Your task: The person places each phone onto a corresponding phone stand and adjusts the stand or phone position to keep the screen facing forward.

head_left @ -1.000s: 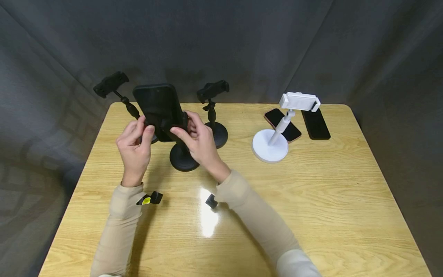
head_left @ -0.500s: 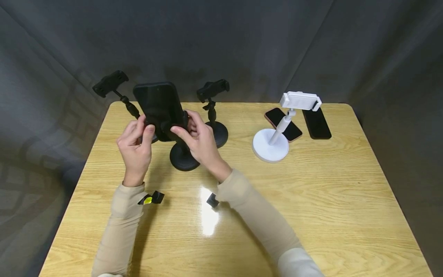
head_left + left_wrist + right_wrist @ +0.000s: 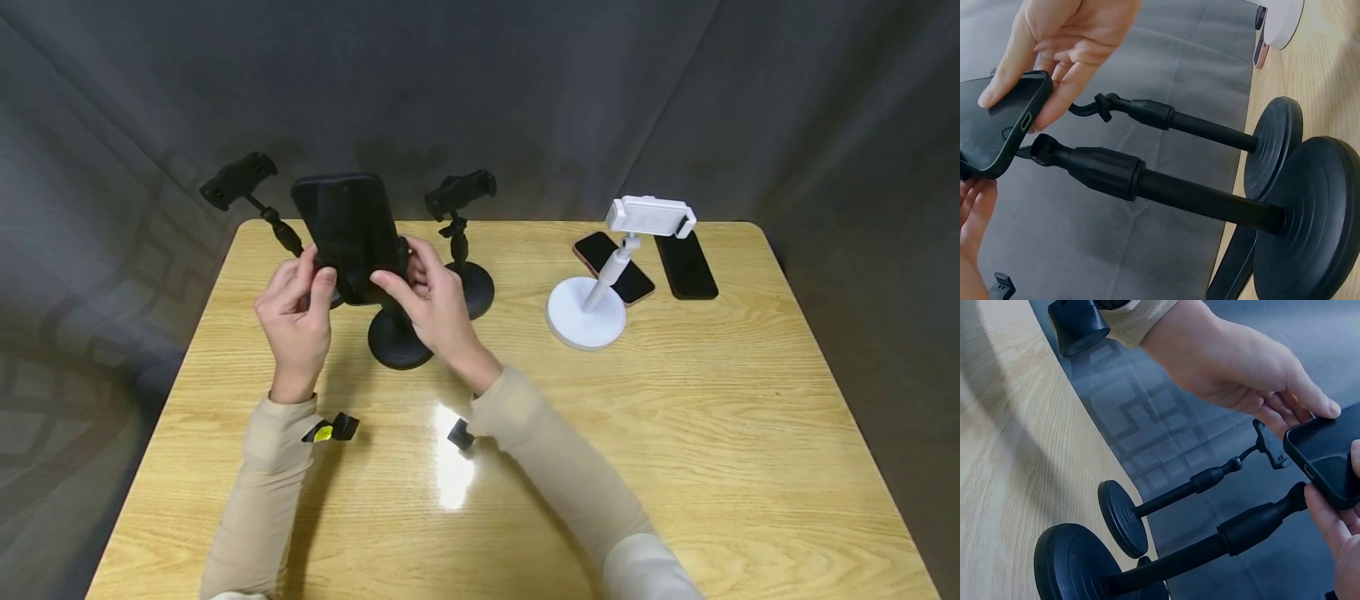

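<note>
A black smartphone stands upright, leaning back, at the top of a black phone stand whose round base rests on the table. My left hand pinches its lower left edge, thumb in front. On the opposite edge, my right hand grips phone and holder, its thumb lying on the screen. The left wrist view shows the stand's pole running up behind the phone; the phone hides most of the clamp. From the right wrist, the phone's bottom edge with its charging port is visible.
Two more black phone stands flank the held one, their holders unoccupied. To the right is a white phone stand, with a pink-edged phone and a black phone lying behind it. A dark curtain hangs beyond the wooden table.
The phone's top edge has tipped up slightly, and the reflections on its screen have shifted. Both hands keep their hold, the left wrist drifting a little to the right.
</note>
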A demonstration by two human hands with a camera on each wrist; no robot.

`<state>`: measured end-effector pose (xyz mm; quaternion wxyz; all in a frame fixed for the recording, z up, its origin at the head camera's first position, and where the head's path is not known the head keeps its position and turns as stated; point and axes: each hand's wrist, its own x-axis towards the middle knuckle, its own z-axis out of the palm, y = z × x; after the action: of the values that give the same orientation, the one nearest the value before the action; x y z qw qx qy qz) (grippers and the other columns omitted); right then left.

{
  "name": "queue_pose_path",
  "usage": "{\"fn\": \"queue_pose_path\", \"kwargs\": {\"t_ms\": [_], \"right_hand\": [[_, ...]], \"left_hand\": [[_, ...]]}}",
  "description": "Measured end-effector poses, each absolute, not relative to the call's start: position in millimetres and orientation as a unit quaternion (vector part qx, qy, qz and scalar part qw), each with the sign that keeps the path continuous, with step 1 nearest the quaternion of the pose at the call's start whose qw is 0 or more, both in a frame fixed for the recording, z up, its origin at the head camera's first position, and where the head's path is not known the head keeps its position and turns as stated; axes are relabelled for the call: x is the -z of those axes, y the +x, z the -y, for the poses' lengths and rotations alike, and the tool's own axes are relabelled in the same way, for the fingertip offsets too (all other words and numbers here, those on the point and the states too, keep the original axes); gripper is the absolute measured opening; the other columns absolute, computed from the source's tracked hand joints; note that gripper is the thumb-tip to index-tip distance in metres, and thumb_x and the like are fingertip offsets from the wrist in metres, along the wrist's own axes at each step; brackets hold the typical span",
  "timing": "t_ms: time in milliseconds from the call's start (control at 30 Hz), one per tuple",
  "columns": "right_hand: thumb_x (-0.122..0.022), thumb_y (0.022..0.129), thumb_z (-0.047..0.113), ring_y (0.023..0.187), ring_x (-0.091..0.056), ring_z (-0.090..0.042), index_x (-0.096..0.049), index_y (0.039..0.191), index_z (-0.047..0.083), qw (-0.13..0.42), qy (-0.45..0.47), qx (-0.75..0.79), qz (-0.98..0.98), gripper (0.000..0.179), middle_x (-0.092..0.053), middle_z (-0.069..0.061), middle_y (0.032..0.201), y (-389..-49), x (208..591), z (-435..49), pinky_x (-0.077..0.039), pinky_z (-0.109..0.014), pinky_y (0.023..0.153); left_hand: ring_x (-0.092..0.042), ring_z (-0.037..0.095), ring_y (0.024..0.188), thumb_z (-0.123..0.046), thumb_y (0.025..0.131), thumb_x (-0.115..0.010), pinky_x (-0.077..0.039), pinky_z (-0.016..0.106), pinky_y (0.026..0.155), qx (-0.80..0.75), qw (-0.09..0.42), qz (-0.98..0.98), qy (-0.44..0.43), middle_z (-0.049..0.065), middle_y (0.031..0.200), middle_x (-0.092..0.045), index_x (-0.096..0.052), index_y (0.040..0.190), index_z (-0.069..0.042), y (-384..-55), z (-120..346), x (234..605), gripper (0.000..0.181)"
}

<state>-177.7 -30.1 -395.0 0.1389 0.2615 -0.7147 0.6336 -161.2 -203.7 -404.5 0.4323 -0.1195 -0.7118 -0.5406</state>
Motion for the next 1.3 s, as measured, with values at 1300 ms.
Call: {"fn": "queue_pose_path", "kwargs": {"t_ms": [1300], "right_hand": [[-0.071,0.1,0.021,0.081,-0.064,-0.011,-0.059,0.143,0.012,0.025,0.295,-0.539,0.788,0.046,-0.068,-0.003,0.097,-195,438,-19,-0.056,-0.026,0.077]], "left_hand": [[-0.067,-0.004,0.093,0.011,0.09,-0.072,-0.054,0.014,0.088,0.524,0.373,0.76,-0.098,0.025,0.101,-0.072,-0.073,0.12,0.009,-139,198,424,0.03]]}}
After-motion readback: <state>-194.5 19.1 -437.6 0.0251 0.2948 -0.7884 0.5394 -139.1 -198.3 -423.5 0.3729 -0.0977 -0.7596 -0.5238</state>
